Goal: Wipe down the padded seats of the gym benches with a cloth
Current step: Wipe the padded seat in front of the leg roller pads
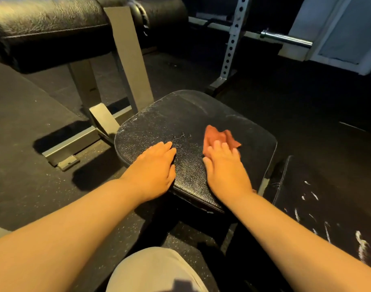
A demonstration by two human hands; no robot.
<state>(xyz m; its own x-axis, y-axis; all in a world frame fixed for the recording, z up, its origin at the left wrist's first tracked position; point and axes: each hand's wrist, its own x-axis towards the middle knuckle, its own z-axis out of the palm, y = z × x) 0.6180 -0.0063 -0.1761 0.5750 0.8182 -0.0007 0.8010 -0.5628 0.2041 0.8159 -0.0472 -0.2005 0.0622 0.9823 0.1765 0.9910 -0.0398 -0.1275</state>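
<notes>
A black padded seat (180,121) with cracked vinyl fills the middle of the head view. My left hand (155,167) lies flat on its near left part, fingers straight. My right hand (224,165) presses an orange-red cloth (217,134) onto the right half of the seat with straight fingers. The cloth pokes out beyond the fingertips; the part under the palm is hidden. A wet patch (183,135) glistens on the pad between the two hands.
A second black padded bench (48,20) on grey steel legs (127,60) stands at the upper left. A white perforated rack post (233,36) and a barbell end (285,39) are at the back. A scuffed black pad (327,197) lies at the right. My knee (157,270) is below.
</notes>
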